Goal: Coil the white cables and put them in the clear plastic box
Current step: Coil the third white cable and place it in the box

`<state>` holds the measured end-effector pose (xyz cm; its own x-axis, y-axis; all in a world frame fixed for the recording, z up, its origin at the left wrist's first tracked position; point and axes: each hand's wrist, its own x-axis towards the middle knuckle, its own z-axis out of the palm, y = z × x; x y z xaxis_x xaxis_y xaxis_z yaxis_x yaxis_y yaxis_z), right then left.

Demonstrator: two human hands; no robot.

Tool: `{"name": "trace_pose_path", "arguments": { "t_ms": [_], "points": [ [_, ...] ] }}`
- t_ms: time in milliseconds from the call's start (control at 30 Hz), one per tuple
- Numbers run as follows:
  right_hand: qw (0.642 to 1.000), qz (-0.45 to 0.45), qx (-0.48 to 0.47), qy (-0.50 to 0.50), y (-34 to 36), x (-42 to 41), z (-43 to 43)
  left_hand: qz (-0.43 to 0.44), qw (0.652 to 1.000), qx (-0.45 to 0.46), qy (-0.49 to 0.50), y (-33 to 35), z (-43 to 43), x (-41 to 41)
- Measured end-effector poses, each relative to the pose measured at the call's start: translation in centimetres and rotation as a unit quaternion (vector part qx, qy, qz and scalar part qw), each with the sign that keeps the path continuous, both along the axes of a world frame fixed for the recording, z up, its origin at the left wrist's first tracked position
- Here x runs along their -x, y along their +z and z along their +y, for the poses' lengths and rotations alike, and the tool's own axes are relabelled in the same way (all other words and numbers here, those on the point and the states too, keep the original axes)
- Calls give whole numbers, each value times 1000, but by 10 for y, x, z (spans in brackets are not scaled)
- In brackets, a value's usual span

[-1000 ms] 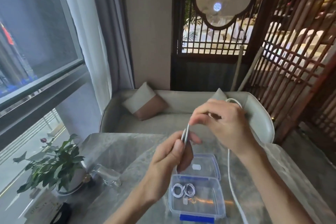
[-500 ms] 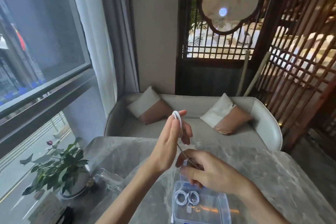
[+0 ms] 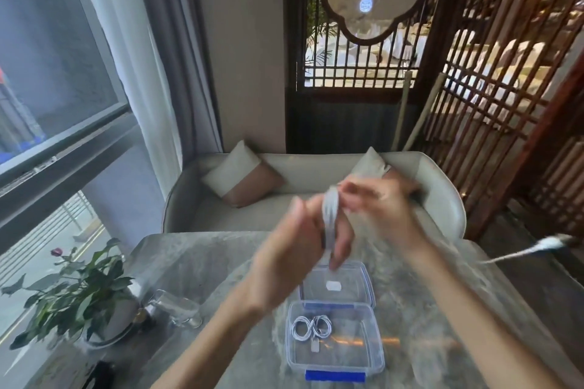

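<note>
My left hand (image 3: 294, 259) is raised above the table with several loops of a white cable (image 3: 329, 215) wound round its fingers. My right hand (image 3: 382, 215), blurred by motion, pinches the cable at the top of the loops. The cable's loose end with its plug (image 3: 550, 243) swings in the air at the right. Below my hands the clear plastic box (image 3: 376, 357) stands open on the marble table, with one coiled white cable (image 3: 311, 327) inside. Its lid (image 3: 366, 281) lies tipped back behind it.
A potted plant (image 3: 72, 297) stands at the table's left corner, with a glass object (image 3: 177, 309) lying beside it. Behind the marble table (image 3: 196, 265) is a grey sofa (image 3: 442, 199) with two cushions. A window is at the left, wooden lattice screens at the right.
My right hand has risen from near the box to the top of the loops on my left hand. More cable is wound on, and the loose end has swung out to the right.
</note>
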<state>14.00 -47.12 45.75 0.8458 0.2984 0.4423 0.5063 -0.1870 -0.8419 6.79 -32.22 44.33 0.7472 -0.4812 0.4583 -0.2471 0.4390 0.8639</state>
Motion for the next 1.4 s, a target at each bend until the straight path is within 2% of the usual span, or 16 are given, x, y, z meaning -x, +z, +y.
{"name": "trace_pose_path", "arguments": {
  "t_ms": [67, 133, 233, 300, 367, 433, 500, 567, 633, 733, 800, 900, 1033, 1200, 1333, 1400],
  "points": [
    [987, 137, 80, 9, -38, 17, 22, 45, 991, 118, 43, 5, 14, -16],
    [969, 110, 213, 68, -68, 49, 24, 88, 971, 127, 180, -1, 30, -42],
    [953, -18, 297, 58, -62, 66, 2, 155, 932, -84, 316, -18, 28, -59],
    [894, -238, 369, -89, -39, 49, -16, 142, 918, -268, 254, -44, 18, -41],
    [838, -384, 351, -161, -15, 30, -33, 67, 933, -305, 181, -56, 5, -12],
    [867, -383, 287, -138, -9, 17, -38, 110, 964, -221, 102, -46, -8, 3],
    [929, -269, 231, -105, -17, 11, -26, 91, 991, -85, 40, -30, -10, 5],
    [939, -154, 295, -88, -47, 15, -4, 68, 997, 35, 25, -14, -3, 7],
    [925, -58, 374, -18, -80, 30, 14, 92, 987, 95, 92, -11, 8, -5],
    [952, 27, 301, 51, -91, 61, 19, 147, 950, 24, 274, -18, 18, -27],
    [932, -28, 362, 13, -78, 66, 12, 154, 929, -76, 328, -32, 19, -27],
    [886, -229, 397, -73, -46, 65, -3, 111, 925, -204, 302, -55, 13, -9],
    [874, -364, 314, -70, -29, 43, -19, 47, 947, -241, 205, -48, 11, 7],
    [981, -160, 88, 70, -37, 27, -16, 75, 987, -118, 76, -30, 19, 9],
    [964, 134, -60, 221, -51, 43, 1, 116, 991, -63, 12, -31, 28, 5],
    [948, 197, -108, 226, -54, 45, 4, 150, 988, -31, 7, -34, 32, 3]
  ]
}}
